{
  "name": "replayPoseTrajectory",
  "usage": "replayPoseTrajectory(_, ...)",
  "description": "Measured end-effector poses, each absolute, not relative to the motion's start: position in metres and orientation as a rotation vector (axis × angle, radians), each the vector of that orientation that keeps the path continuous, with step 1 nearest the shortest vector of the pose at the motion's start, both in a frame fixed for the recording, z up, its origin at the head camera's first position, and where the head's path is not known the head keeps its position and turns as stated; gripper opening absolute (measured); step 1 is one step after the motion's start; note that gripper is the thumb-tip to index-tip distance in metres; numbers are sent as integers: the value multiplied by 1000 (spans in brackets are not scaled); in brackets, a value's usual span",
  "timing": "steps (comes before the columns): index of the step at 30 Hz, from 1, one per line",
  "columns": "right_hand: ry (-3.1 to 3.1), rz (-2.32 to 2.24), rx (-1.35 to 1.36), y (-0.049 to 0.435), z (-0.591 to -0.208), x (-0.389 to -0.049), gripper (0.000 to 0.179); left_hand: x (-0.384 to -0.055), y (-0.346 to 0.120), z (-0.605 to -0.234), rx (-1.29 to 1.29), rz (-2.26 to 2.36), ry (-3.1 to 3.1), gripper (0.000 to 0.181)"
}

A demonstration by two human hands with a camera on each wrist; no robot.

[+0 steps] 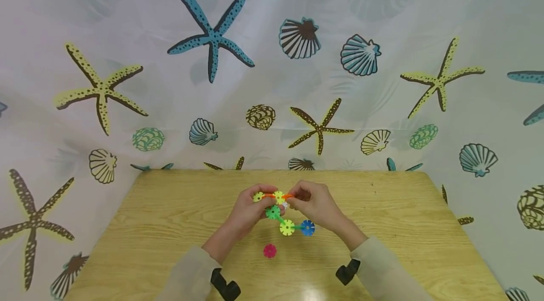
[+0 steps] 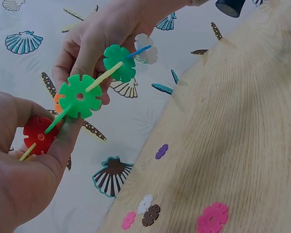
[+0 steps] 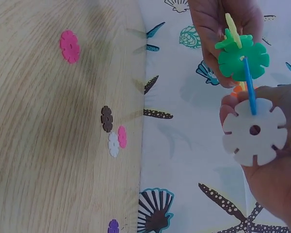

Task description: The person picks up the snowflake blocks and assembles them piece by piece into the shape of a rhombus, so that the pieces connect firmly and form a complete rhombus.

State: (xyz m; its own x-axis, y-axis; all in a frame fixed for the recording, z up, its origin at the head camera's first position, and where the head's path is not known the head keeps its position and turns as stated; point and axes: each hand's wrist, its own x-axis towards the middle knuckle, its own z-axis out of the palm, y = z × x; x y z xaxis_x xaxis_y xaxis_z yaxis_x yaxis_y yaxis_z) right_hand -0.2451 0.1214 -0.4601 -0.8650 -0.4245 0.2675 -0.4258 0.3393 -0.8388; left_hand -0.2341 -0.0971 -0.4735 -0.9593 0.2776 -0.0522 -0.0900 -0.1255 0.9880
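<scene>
Both hands are raised above the table, holding a chain of slotted plastic flower discs joined edge to edge. My left hand point(image 1: 248, 207) pinches the chain; near its thumb are a yellow disc point(image 1: 258, 196) and a green disc point(image 1: 273, 212). A red disc point(image 2: 38, 135) lies against its fingers in the left wrist view. My right hand point(image 1: 316, 202) pinches an orange disc point(image 1: 289, 196) beside another yellow disc point(image 1: 278, 197). Below hang a yellow disc point(image 1: 287, 227) and a blue disc point(image 1: 308, 227). A white disc point(image 3: 255, 132) hides part of the right hand in its wrist view.
A loose pink disc point(image 1: 269, 251) lies on the wooden table point(image 1: 178, 225). In the left wrist view, white point(image 2: 145, 204), brown point(image 2: 151, 215) and purple discs point(image 2: 161, 151) also lie there. A shell-patterned curtain point(image 1: 255, 83) surrounds the table's back and sides.
</scene>
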Motion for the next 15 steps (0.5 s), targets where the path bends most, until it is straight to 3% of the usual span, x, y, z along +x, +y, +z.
replayPoseTrajectory(15,-2572,1564,848,125,-458,-243,4,-233,-101,-471,260,1989,2092,38)
